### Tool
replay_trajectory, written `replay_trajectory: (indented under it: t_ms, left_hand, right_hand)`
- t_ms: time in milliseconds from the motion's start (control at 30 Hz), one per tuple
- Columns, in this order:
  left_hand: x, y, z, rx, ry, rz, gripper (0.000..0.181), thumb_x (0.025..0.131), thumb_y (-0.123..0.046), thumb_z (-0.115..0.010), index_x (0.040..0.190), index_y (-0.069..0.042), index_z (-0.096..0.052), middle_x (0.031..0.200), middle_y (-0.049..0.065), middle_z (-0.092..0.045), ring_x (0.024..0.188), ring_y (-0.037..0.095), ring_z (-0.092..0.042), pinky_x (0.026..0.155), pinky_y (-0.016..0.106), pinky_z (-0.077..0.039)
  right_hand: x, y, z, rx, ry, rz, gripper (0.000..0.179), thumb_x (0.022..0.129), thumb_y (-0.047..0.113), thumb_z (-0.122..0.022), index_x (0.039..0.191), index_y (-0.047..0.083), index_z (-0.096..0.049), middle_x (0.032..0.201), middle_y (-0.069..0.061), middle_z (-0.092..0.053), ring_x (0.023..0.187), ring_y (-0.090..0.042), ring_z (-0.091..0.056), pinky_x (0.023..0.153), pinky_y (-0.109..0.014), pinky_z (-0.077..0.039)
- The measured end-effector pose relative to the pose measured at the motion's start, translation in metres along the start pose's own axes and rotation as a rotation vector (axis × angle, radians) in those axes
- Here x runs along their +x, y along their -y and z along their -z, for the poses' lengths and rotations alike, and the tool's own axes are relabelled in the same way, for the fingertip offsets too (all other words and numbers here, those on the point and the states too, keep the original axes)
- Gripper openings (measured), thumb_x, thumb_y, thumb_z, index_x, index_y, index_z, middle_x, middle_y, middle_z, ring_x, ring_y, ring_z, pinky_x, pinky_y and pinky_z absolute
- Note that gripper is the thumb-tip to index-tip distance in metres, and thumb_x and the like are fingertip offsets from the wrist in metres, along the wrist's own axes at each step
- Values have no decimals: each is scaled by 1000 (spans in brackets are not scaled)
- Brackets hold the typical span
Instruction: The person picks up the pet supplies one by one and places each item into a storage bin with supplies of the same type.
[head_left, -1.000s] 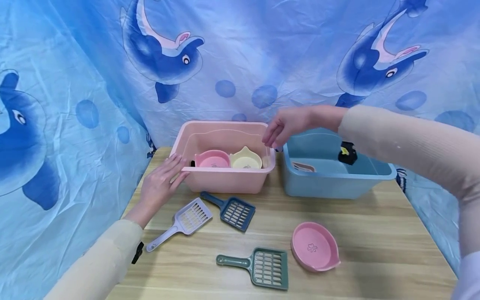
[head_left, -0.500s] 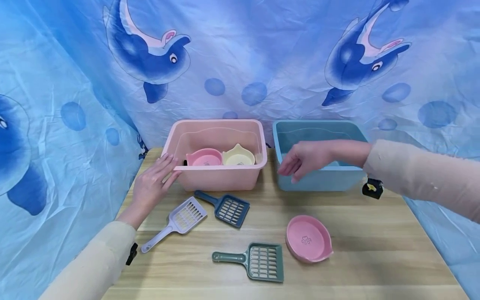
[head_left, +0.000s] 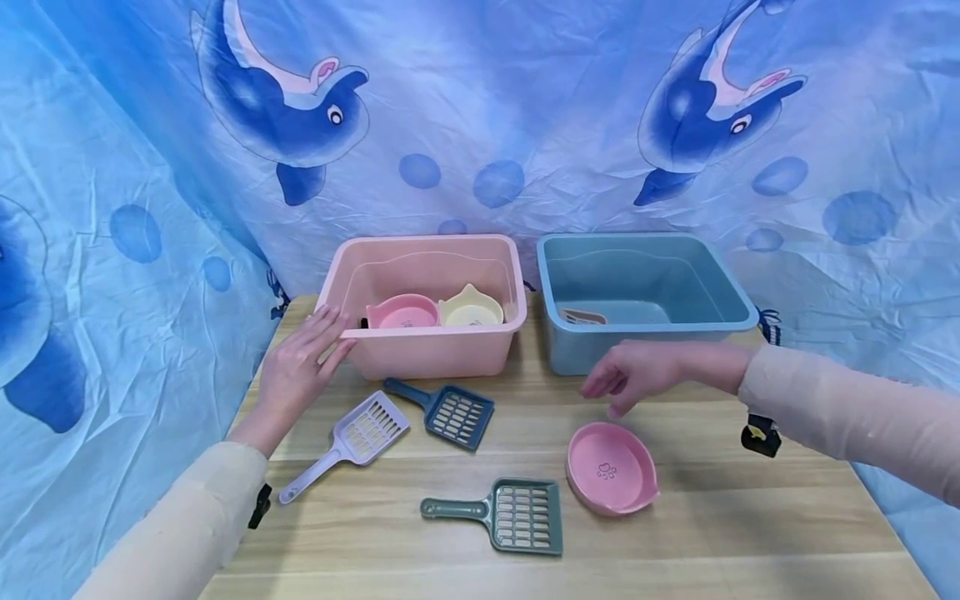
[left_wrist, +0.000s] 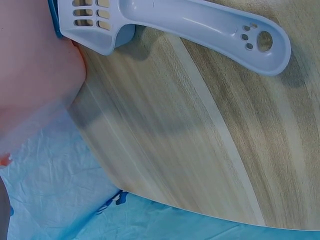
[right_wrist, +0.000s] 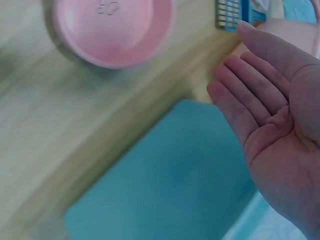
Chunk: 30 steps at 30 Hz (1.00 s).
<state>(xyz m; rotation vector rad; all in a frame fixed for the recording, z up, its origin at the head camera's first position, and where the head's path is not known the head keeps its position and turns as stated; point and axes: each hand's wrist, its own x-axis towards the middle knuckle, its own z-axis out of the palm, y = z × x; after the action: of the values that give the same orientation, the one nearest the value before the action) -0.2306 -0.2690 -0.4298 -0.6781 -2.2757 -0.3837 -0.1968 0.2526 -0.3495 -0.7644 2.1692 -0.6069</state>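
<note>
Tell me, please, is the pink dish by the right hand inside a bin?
Outside: the pink dish rests on the table beside the green scoop.

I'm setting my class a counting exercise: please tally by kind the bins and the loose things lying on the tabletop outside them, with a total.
Bins: 2 (pink bin, blue bin)
Scoops: 3 (lavender scoop, dark blue scoop, green scoop)
Bowls: 1 (pink bowl)
Total: 6

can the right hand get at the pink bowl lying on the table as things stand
Probably yes: the right hand looks empty, its fingers loose, just beyond the pink bowl, and nothing visible stands between them.
</note>
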Motion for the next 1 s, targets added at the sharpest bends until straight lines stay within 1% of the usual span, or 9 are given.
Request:
replay_trajectory:
  t_ms: [167, 267, 433, 500, 633, 733, 900, 1000]
  left_hand:
    - [0, -2, 0, 4, 8, 6, 77, 108, -67, -36, 140, -6, -69, 138, 20, -69, 130, 40, -66, 102, 62, -56]
    - [0, -2, 0, 3, 11, 10, 77, 108, -67, -36, 140, -5, -68, 138, 20, -68, 130, 40, -66, 102, 63, -55]
    - [-1, -4, 0, -1, 17, 19, 77, 108, -67, -38, 139, -5, -69, 139, 20, -68, 131, 40, -66, 103, 64, -55]
    - [-1, -5, 0, 2, 20, 23, 77, 108, -67, -37, 138, -4, -70, 139, 20, -68, 131, 40, -65, 103, 64, -55]
    - [-3, -4, -1, 5, 19, 34, 79, 107, -69, -36, 137, -4, -71, 139, 20, -68, 131, 40, -65, 102, 64, -56]
    - [-3, -4, -2, 3, 13, 31, 78, 107, -68, -37, 138, -5, -71, 139, 20, -68, 131, 40, -65, 101, 64, -56]
    - [-3, -3, -4, -1, -7, 4, 74, 108, -66, -40, 138, -6, -70, 138, 20, -69, 129, 41, -67, 100, 64, -57]
    - [-2, -2, -3, -6, -20, -6, 75, 108, -66, -40, 136, -5, -72, 136, 20, -70, 127, 41, -68, 99, 64, -57]
  right_hand:
    - [1, -21, -15, 52, 10, -48, 51, 91, 9, -85, 139, 6, -70, 135, -10, -74, 127, -30, -69, 106, -39, -60]
    - [4, -32, -22, 66, 13, -81, 48, 92, 8, -84, 138, 6, -71, 132, -8, -75, 125, -26, -71, 106, -40, -59]
    - [10, -45, -30, 82, 42, -68, 47, 93, 5, -81, 137, 0, -69, 128, -6, -76, 120, -20, -73, 104, -37, -60]
    - [12, -50, -31, 109, 53, -60, 48, 93, 5, -81, 138, -2, -67, 128, -7, -76, 120, -21, -73, 104, -37, -60]
    - [17, -54, -30, 173, 72, -94, 50, 94, 9, -82, 140, -3, -66, 129, -7, -76, 123, -21, -72, 107, -37, -59]
    - [18, -58, -28, 233, 79, -118, 52, 96, 11, -81, 142, -4, -64, 131, -10, -75, 126, -24, -70, 109, -38, -58]
    - [10, -70, -26, 329, 52, -150, 58, 97, 16, -81, 147, -6, -59, 141, -18, -70, 134, -31, -66, 112, -44, -55]
    - [3, -78, -26, 366, 43, -185, 62, 98, 20, -80, 150, -5, -56, 145, -18, -67, 137, -33, -63, 113, -48, -54]
